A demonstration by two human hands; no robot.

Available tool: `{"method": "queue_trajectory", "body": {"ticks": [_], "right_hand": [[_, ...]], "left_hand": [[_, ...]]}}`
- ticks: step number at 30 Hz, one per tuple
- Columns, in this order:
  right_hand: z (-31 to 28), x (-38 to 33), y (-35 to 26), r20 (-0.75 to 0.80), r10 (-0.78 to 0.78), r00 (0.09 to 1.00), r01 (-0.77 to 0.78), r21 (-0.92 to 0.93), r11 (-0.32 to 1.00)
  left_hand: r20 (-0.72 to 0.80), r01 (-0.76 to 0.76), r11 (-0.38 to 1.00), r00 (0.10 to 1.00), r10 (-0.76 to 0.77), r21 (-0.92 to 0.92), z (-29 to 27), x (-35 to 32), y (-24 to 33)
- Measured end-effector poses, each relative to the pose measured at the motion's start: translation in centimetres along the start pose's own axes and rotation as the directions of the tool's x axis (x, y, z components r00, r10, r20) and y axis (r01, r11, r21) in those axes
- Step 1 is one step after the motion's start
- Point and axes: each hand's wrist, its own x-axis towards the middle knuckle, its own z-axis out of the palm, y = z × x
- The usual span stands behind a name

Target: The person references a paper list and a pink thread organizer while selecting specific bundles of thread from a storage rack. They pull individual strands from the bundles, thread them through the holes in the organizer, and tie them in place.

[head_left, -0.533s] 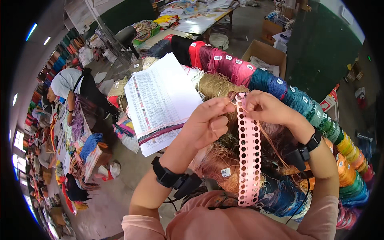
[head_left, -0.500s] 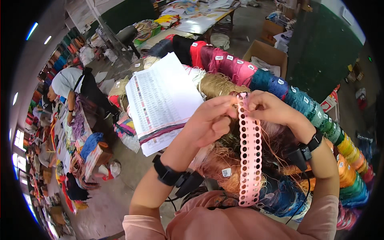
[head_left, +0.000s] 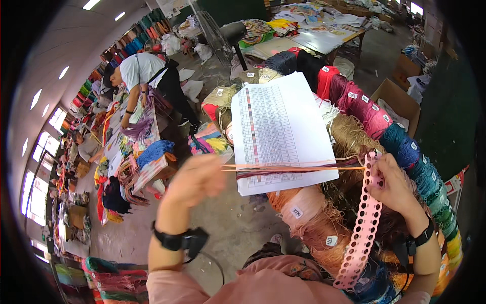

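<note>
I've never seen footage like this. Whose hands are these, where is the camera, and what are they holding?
There is no machine here: a person works bare-handed, and the camera sits on their head looking down, so the view bends at its edges. The left hand pinches a bundle of thin coloured threads stretched taut across to the right hand. The right hand holds a long pink strip full of holes, which hangs down. Behind the threads lies a printed white sheet, resting on a row of yarn bundles in red, blue and tan. Further back, another person bends over a table heaped with yarn.
</note>
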Motion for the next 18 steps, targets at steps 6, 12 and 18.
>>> {"method": "queue_trajectory", "body": {"ticks": [6, 12, 18], "right_hand": [[0.5, 0.2, -0.5, 0.006, -0.021, 1.0, 0.022, -0.056, 0.998], [0.5, 0.3, -0.9, 0.021, 0.049, 0.999, -0.048, -0.043, 0.998], [0.6, 0.4, -1.8, 0.022, 0.105, 0.994, -0.104, -0.027, 0.994]], "left_hand": [[-0.407, -0.087, 0.898, 0.907, -0.108, -0.431, -10.7, -3.0, -4.0], [-0.571, 0.314, 0.667, 0.795, 0.205, 0.676, -14.9, -0.6, -6.7], [0.186, -0.433, 0.202, 0.699, 0.691, 0.878, -4.9, 4.1, -2.5]]}}
